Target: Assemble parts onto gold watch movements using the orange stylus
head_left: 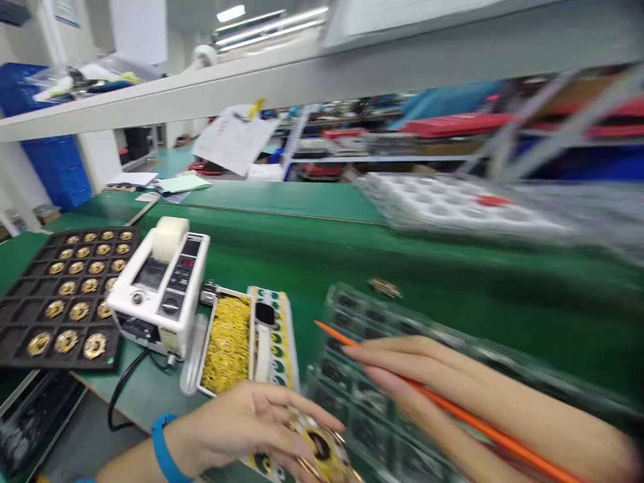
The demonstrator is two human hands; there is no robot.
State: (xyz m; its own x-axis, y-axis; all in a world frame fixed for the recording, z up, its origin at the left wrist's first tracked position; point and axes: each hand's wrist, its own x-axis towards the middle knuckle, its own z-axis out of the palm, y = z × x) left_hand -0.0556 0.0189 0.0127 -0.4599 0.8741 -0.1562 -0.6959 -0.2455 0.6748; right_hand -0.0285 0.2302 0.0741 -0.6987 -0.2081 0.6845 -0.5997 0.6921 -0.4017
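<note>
The left hand (261, 426) grips a gold part (325, 451) between thumb and fingers, apparently to steady it, near the clear tray (351, 416). The right hand (427, 372) pinches an orange stick (467, 417) pen-like, probably for fine control, its tip clear of the part. Yellow bits (227, 342) sit just beyond the left hand, likely for easy reach; farther left, a dispenser (171, 295) and black tray (10, 342).

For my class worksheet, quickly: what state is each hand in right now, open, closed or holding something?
Left hand: closed, holding a gold-coloured part.
Right hand: closed, holding a thin orange stick.
</note>
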